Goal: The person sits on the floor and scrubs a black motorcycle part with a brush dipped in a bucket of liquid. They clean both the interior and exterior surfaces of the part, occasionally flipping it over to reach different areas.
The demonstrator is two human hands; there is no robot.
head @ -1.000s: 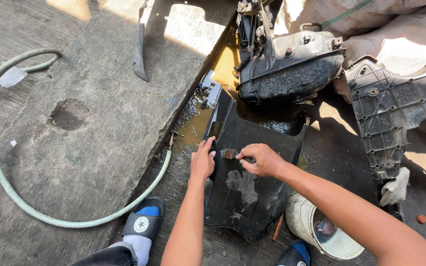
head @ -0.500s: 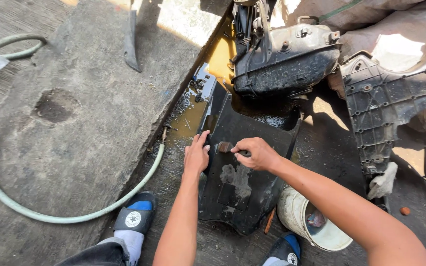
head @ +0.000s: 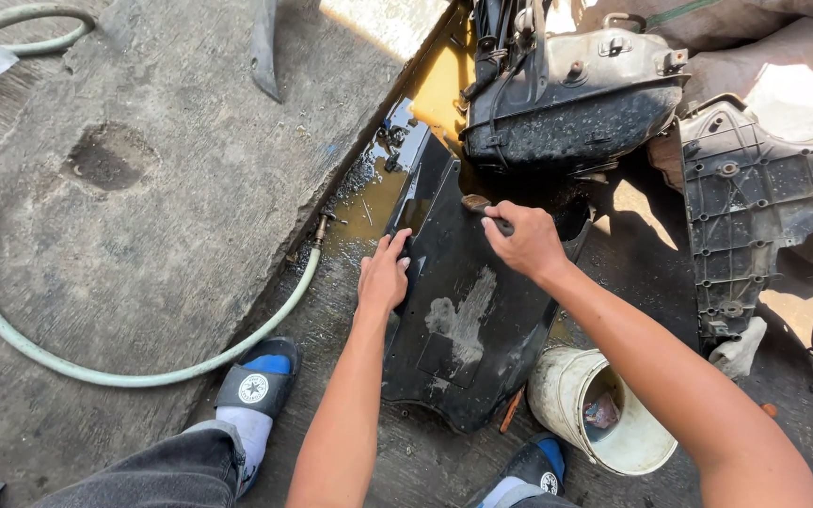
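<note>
A black plastic panel (head: pixel 468 310) with a grey smear lies on the wet ground in front of me. My left hand (head: pixel 384 273) rests flat on its left edge, fingers spread. My right hand (head: pixel 524 241) is closed around a small brush (head: pixel 478 203) whose bristle end touches the panel's upper part, near a dirty black tank-like part (head: pixel 571 99).
A pale green hose (head: pixel 134 374) curves over the concrete slab at left, its nozzle by a puddle of yellowish water (head: pixel 378 193). A white bucket (head: pixel 590 409) stands at lower right. A ribbed black plastic cover (head: pixel 764 202) lies at right. My sandalled feet (head: pixel 261 381) flank the panel.
My right hand has moved the brush up the panel toward the tank part. The left hand stays on the panel's left edge. The view has shifted slightly.
</note>
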